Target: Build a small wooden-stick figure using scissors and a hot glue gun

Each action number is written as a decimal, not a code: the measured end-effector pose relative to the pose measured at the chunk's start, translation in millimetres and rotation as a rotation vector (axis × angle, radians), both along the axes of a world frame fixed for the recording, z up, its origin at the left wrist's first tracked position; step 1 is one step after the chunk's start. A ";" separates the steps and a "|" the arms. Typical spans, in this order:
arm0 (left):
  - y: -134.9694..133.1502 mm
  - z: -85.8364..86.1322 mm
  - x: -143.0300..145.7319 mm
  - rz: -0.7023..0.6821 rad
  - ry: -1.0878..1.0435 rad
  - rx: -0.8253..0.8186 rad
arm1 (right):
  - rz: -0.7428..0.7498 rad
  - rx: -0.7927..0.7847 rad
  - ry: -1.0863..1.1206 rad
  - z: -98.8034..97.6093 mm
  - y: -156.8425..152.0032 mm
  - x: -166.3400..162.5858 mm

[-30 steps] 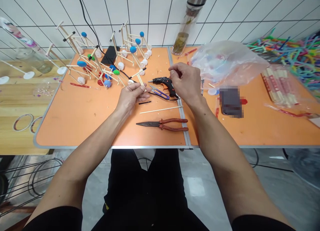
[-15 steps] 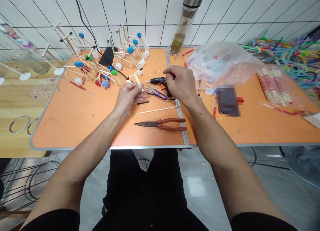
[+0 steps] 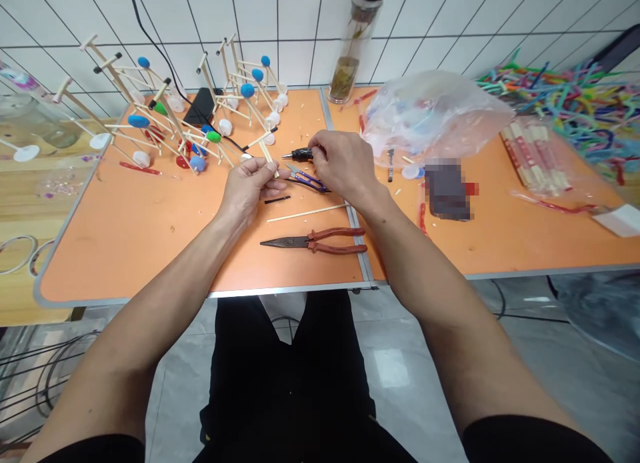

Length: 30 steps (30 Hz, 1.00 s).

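Note:
My left hand point(image 3: 244, 191) pinches pale wooden sticks point(image 3: 267, 157) between thumb and fingers; a crosspiece with a dark end sits at their far end. Just to the right, my right hand point(image 3: 343, 159) is closed over the body of a black glue gun point(image 3: 300, 155), whose metal nozzle points left toward the sticks. Its handle and trigger are hidden by the hand. Purple thread snips point(image 3: 307, 178) lie below the gun. Closer to me are a short black strip point(image 3: 277, 199), a loose thin stick point(image 3: 306, 213) and long-nose pliers point(image 3: 315, 241) with red-brown handles.
Stick frames with blue and white round pieces point(image 3: 139, 121) stand at the back left. A glass flask point(image 3: 345, 76) stands by the wall. Rightward lie a plastic bag point(image 3: 435, 116), a blurred dark object point(image 3: 449, 189), bundled sticks point(image 3: 535, 156) and coloured pipe cleaners point(image 3: 580, 109).
My right hand has come down onto the glue gun and closed over its handle, which showed before. The left hand keeps its hold on the sticks. The whole view has shifted slightly.

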<state>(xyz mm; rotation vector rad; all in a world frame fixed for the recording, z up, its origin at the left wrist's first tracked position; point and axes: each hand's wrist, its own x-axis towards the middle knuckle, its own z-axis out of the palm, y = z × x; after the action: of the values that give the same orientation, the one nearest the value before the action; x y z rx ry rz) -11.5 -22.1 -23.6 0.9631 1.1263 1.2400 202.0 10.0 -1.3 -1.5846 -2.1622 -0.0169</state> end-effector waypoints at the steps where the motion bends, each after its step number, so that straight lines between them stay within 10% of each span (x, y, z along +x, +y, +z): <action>1: 0.5 -0.1 -0.4 0.000 -0.001 0.003 | -0.005 -0.006 -0.002 1.4 -1.7 -2.6; 20: 3.5 -6.1 -2.6 -0.025 -0.087 0.018 | 0.284 -0.222 -0.206 52.9 -30.2 -12.5; 30: 1.7 -7.1 -1.5 -0.063 -0.118 -0.010 | 0.486 -0.373 -0.297 28.9 -40.5 2.9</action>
<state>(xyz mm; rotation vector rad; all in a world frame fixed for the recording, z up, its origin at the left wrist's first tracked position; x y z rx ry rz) -12.9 -20.3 -30.7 0.8997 1.0011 1.2231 205.0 -30.5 27.6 -1.2475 -2.8693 0.3409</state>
